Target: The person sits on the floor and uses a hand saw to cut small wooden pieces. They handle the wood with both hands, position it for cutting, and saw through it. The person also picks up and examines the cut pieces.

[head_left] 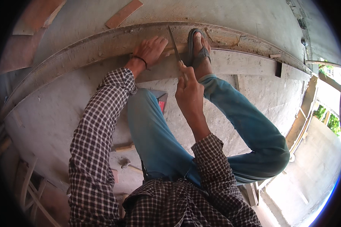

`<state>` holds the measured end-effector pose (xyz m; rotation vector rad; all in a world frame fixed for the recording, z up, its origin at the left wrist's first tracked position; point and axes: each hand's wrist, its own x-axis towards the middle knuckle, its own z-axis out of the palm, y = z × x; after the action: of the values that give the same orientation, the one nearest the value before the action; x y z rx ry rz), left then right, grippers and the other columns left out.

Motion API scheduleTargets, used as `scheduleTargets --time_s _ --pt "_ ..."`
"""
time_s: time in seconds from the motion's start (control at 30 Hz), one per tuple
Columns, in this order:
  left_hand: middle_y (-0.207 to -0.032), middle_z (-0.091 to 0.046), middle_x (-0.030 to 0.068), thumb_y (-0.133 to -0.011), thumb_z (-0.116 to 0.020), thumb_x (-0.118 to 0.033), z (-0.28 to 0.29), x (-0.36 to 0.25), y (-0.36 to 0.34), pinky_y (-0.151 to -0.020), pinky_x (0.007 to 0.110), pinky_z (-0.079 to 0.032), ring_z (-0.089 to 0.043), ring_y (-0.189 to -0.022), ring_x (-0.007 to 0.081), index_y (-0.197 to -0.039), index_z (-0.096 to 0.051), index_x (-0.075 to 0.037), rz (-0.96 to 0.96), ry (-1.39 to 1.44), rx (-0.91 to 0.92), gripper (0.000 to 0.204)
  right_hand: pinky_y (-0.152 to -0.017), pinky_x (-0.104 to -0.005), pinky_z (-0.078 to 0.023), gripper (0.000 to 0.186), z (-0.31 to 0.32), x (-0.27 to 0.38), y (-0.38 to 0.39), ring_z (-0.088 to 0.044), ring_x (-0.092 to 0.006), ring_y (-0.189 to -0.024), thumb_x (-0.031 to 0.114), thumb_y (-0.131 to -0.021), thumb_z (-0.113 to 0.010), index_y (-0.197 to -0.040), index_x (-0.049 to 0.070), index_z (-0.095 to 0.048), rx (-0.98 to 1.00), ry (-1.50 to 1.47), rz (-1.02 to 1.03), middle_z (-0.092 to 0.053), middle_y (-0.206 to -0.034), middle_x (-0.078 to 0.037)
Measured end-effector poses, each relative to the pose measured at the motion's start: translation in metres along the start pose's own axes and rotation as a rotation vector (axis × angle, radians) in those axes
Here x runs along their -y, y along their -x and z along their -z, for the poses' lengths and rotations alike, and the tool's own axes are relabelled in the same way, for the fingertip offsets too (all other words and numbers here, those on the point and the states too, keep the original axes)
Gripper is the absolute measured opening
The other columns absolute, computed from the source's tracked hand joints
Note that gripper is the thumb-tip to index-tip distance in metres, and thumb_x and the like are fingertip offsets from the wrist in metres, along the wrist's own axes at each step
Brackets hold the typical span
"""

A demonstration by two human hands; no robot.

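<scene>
My right hand (190, 90) is wrapped round the light wooden handle of a hand saw (174, 45). Its long dark blade points away from me, seen nearly edge-on. Ahead and to the left, my left hand (149, 52) presses down on a wooden plank (174, 50), fingers curled over it; their tips are partly hidden. The plank lies along a long, dusty brown beam (102, 47). My sandalled foot (199, 47) rests by the plank, just right of the blade.
Brown boards (30, 26) lean at the far left, and a flat offcut (124, 13) lies beyond the beam. A hammer-like tool (127, 163) lies on the floor by my left leg. Wooden strips (32, 189) are heaped at lower left. A timber edge (303, 109) runs along the right.
</scene>
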<state>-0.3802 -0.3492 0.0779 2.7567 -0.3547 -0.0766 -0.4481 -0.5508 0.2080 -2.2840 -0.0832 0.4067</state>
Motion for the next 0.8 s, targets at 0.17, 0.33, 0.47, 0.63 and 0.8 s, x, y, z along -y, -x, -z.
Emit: scheduleTargets --time_s 0.17,0.33,0.47,0.63,0.8 --pt "-0.119 -0.065 0.0113 -0.097 -0.065 -0.044 -0.003 0.006 0.005 -0.09 0.051 -0.054 -0.064 -0.116 0.032 -0.121 -0.058 -0.006 -0.017 -0.003 0.028 0.046 -0.068 -0.055 -0.051 0.032 0.012 -0.012 0.045 -0.067 -0.0507 -0.085 0.002 -0.101 -0.055 -0.132 0.005 -0.056 -0.05 -0.013 0.128 -0.068 -0.091 -0.03" --pt "-0.119 -0.065 0.011 -0.097 -0.065 -0.046 0.002 0.0 -0.011 -0.089 0.05 -0.054 -0.064 -0.115 0.0311 -0.122 -0.059 -0.006 -0.008 -0.033 0.055 0.047 -0.073 -0.0554 -0.052 0.03 0.003 0.0 -0.011 -0.067 -0.0499 -0.093 0.002 -0.101 -0.055 -0.131 0.002 -0.056 0.014 0.003 0.021 -0.069 -0.1 -0.032" --pt "-0.119 -0.065 0.0111 -0.097 -0.065 -0.047 -0.006 0.008 0.003 -0.088 0.051 -0.053 -0.064 -0.115 0.0313 -0.123 -0.059 -0.007 -0.004 -0.052 0.019 0.049 -0.073 -0.0554 -0.052 0.025 0.011 -0.018 0.039 -0.067 -0.0503 -0.091 0.003 -0.102 -0.055 -0.126 0.0 -0.056 -0.075 -0.034 0.216 -0.069 -0.097 -0.031" --pt "-0.121 -0.065 0.0113 -0.096 -0.065 -0.048 -0.001 0.001 -0.019 -0.088 0.052 -0.054 -0.065 -0.114 0.0325 -0.124 -0.058 -0.006 0.013 -0.029 0.089 0.052 -0.076 -0.0536 -0.055 0.036 -0.003 -0.008 -0.027 -0.069 -0.0473 -0.095 0.001 -0.101 -0.054 -0.137 0.002 -0.055 0.042 0.063 0.012 -0.07 -0.104 -0.029" --pt "-0.116 -0.065 0.0121 -0.097 -0.064 -0.047 -0.018 0.015 0.0 -0.087 0.052 -0.054 -0.065 -0.112 0.0334 -0.122 -0.057 -0.005 -0.012 0.029 -0.02 0.049 -0.073 -0.0554 -0.052 0.027 0.004 -0.035 0.04 -0.068 -0.0492 -0.089 0.003 -0.101 -0.055 -0.128 0.002 -0.056 -0.075 -0.017 0.207 -0.069 -0.094 -0.029"
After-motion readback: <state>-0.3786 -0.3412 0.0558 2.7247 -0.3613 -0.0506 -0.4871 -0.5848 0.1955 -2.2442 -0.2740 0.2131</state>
